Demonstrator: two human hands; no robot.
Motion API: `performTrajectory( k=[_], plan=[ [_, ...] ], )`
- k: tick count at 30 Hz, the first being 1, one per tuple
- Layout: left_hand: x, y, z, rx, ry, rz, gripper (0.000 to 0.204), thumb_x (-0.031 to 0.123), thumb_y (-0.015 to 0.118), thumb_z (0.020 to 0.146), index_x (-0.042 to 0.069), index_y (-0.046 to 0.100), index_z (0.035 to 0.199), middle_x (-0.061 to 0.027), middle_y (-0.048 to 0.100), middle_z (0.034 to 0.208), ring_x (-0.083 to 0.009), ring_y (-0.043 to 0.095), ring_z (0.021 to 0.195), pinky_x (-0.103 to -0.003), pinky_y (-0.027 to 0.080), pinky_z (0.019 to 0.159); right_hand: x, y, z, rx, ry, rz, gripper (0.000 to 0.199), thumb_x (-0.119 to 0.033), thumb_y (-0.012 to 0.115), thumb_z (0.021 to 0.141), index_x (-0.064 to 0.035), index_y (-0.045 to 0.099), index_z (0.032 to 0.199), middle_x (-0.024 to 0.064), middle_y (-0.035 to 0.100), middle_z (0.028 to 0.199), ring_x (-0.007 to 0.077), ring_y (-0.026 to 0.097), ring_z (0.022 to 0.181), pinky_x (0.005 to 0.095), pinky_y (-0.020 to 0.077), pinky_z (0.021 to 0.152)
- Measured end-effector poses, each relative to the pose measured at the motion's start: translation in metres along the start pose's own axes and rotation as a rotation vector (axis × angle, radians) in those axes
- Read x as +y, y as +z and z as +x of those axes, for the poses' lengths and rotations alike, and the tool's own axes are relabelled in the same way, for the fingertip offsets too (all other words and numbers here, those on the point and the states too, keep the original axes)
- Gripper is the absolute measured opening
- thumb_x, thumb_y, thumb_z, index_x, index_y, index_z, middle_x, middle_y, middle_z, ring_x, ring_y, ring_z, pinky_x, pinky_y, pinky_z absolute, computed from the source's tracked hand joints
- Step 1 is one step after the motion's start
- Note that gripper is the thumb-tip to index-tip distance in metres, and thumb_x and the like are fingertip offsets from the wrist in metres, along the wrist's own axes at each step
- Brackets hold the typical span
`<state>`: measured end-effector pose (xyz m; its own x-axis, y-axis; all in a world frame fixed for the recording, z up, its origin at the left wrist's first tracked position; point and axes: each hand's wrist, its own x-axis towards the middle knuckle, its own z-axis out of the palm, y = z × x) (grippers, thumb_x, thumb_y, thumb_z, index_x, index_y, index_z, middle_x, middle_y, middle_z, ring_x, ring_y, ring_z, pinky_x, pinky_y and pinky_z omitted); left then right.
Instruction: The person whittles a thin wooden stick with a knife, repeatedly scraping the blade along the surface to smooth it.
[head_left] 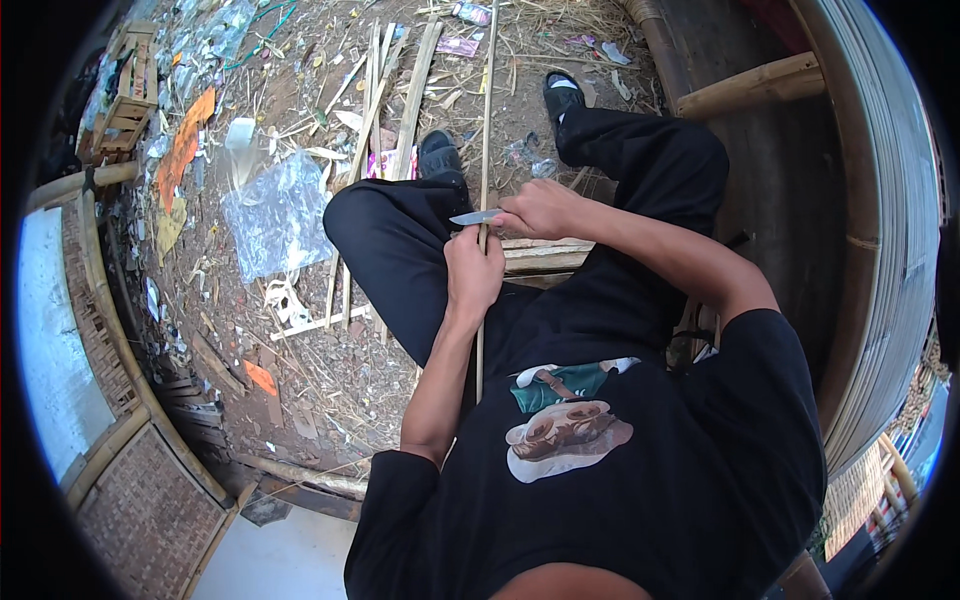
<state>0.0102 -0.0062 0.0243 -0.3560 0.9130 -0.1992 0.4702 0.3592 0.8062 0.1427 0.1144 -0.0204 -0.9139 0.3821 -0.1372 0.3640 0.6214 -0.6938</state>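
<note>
A long thin bamboo strip [487, 120] runs from the far ground between my feet back toward my torso. My left hand [473, 268] is closed around it, between my knees. Just beyond that, my right hand [541, 210] grips a knife [474, 217] by its handle, which the fingers mostly hide. The blade points left and lies across the strip, right above my left fist. Whether its edge cuts into the strip is too small to tell.
Several split bamboo pieces [412, 100] lie on the littered ground left of the strip. Clear plastic sheeting [277, 216] and an orange scrap [186, 148] are farther left. A wooden crate [128, 90] stands at far left. Beneath my hands is a wooden plank [545, 257]. A bamboo-framed structure [850, 200] borders the right.
</note>
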Motion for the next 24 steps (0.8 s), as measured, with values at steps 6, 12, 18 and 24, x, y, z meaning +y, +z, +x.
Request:
performTrajectory(
  k=[6,12,18,24],
  plan=[
    [0.0,-0.001,0.001,0.004,0.056,0.035,0.017,0.007,0.058,0.088,-0.007,0.065,0.098,-0.0233,0.063,0.071,-0.0308,0.065,0.062,-0.037,0.048,0.06,0.008,-0.006,0.006,-0.013,-0.069,-0.034,0.052,-0.047,0.042,0.098,-0.0025,0.061,0.079,0.0219,0.057,0.06,0.0445,0.058,0.06,0.0538,0.0454,0.058],
    [0.018,0.002,-0.011,-0.06,0.024,-0.017,0.031,0.002,0.057,0.086,-0.004,0.061,0.116,-0.0255,0.063,0.076,-0.0347,0.065,0.064,-0.036,0.049,0.061,0.105,-0.099,0.044,0.398,0.321,-0.101,0.065,-0.055,0.033,0.099,-0.0024,0.064,0.077,0.0211,0.061,0.065,0.0426,0.062,0.066,0.0504,0.0507,0.065],
    [0.021,0.0,-0.013,-0.025,-0.037,-0.102,0.036,0.004,0.058,0.087,-0.005,0.06,0.122,-0.0239,0.064,0.075,-0.0205,0.063,0.061,-0.034,0.049,0.061,0.054,-0.14,0.041,0.489,0.221,-0.01,0.06,-0.049,0.039,0.101,-0.0011,0.063,0.075,0.0213,0.059,0.062,0.0421,0.059,0.062,0.0474,0.0479,0.062],
    [0.018,0.002,-0.003,0.003,-0.043,-0.14,0.028,0.006,0.059,0.089,-0.004,0.064,0.115,-0.0165,0.063,0.07,-0.0162,0.056,0.059,-0.032,0.046,0.058,-0.018,-0.045,-0.016,0.158,0.143,0.051,0.058,-0.046,0.041,0.099,-0.0017,0.064,0.071,0.0236,0.061,0.065,0.0445,0.062,0.066,0.0526,0.05,0.064]
  ],
)
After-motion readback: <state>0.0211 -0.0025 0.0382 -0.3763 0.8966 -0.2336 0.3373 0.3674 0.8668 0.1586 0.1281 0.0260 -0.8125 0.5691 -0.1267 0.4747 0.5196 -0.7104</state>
